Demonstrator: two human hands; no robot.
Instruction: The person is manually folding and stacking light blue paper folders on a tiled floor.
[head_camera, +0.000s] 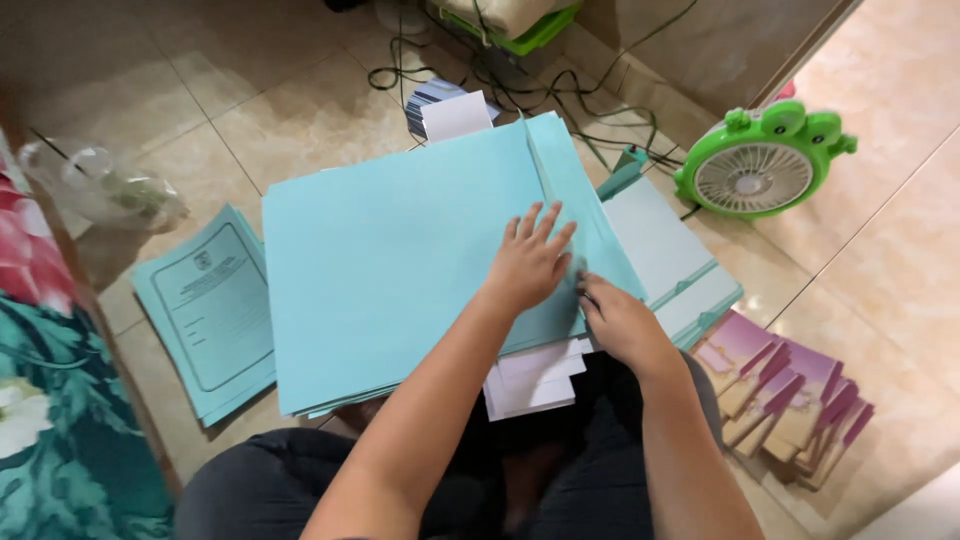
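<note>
1. The left hand (527, 262) lies flat, fingers spread and released, pressing on the top blue sheet (400, 250) of a stack on the person's lap above the floor (300, 110).
2. The right hand (618, 320) pinches the sheet's right edge where a narrow flap (570, 200) is turned over; its fingertips are partly hidden, so the grip is a judgement.
3. Progress, as I judge it: the fold on the top sheet looks nearly creased, while the many sheets under it are flat and appear unfolded.
4. Counts: one thick blue stack under the hands, sheets too many to count; one smaller pile of printed blue covers (205, 310) to the left; one pale pile (670, 260) to the right; a spread of purple booklets (790, 395), roughly eight.
5. One green fan (757, 165) stands beyond, and one pile of white papers (535, 375) pokes out beneath the stack.
</note>
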